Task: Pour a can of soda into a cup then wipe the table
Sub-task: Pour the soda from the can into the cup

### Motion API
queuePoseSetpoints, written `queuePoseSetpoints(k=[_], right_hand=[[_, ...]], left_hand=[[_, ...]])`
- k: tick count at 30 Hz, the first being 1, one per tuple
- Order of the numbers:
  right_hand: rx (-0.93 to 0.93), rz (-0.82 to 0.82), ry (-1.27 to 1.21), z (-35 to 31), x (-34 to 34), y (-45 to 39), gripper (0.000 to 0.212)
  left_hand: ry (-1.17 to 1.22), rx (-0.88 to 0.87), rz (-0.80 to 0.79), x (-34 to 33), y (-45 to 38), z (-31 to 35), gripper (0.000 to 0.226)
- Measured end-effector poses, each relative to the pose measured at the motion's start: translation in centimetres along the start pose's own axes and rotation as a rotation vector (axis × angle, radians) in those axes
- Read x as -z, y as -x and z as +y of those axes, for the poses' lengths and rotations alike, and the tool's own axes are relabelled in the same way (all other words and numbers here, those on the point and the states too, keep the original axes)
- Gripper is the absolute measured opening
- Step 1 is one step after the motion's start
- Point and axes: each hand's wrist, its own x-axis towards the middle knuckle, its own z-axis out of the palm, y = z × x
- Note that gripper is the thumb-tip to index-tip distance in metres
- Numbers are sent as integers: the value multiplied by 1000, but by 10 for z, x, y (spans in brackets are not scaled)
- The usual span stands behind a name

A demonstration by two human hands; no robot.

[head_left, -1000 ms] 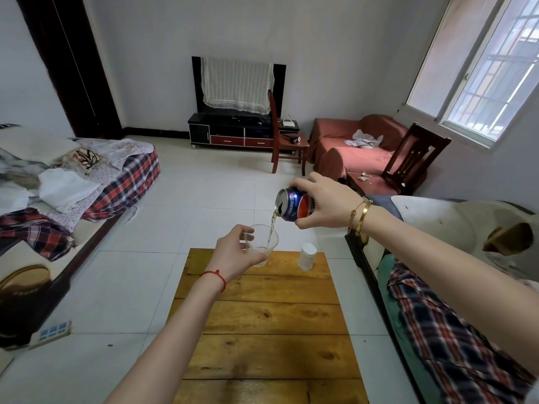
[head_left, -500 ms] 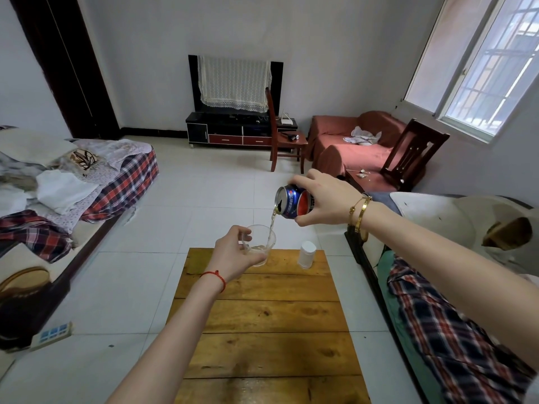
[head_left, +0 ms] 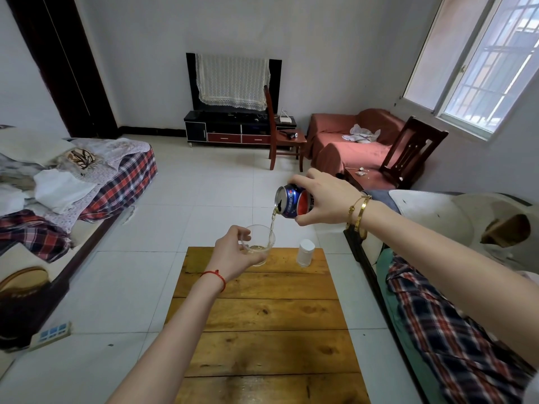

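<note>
A soda can (head_left: 290, 201), gripped by the right hand (head_left: 323, 199), is tipped so soda streams into the clear cup (head_left: 260, 243) held beneath by the left hand (head_left: 233, 253).

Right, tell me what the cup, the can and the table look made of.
Cup: clear glass or plastic, see-through; which one cannot be told.
Can: thin metal by its look, with a glossy blue and red print and a bare silvery rim.
Table: wooden planks, with grain, knots and seams showing.
</note>
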Motion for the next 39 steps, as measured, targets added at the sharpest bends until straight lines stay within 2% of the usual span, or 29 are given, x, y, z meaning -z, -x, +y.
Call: queuePoseSetpoints(k=[39], right_hand=[[20,-13,20,-4,-6,3,69]], left_hand=[[-26,1,-3,-7,3,0,70]])
